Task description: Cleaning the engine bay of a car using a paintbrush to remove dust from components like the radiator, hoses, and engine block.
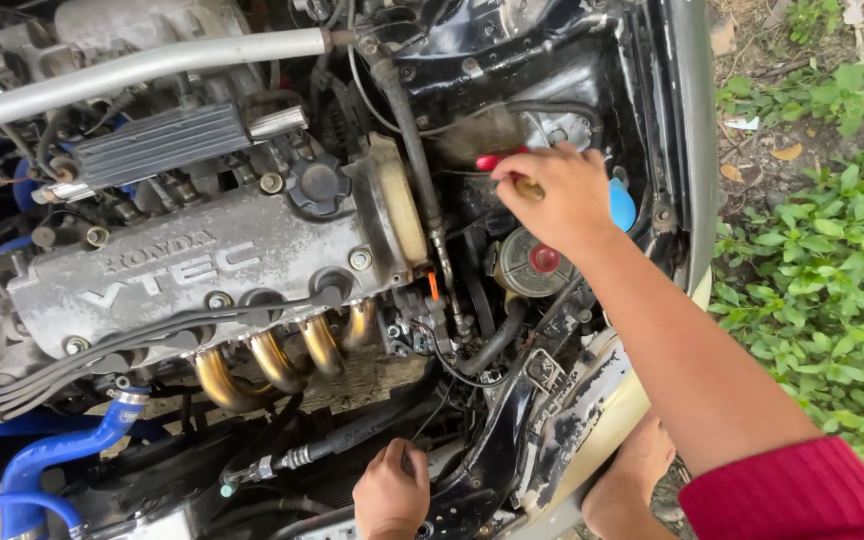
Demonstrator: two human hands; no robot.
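Note:
My right hand (555, 200) reaches into the right side of an open engine bay and is closed on a tool with a red handle (493, 160). The tool's tip is hidden behind my fingers. Just below that hand sits a round reservoir cap with a red centre (535, 262), and a blue cap (622, 206) shows at its right. My left hand (392, 492) is low at the front of the bay, fingers curled down onto a black frame part (482, 465). My red sleeve (802, 495) is at the bottom right.
A grey valve cover (202, 272) with a black filler cap (318, 184) fills the centre left. Below it curve gold exhaust header pipes (272, 362). Blue hoses (62, 452) run at the lower left, and a silver bar (142, 68) crosses the top. Green plants (832, 260) grow at the right.

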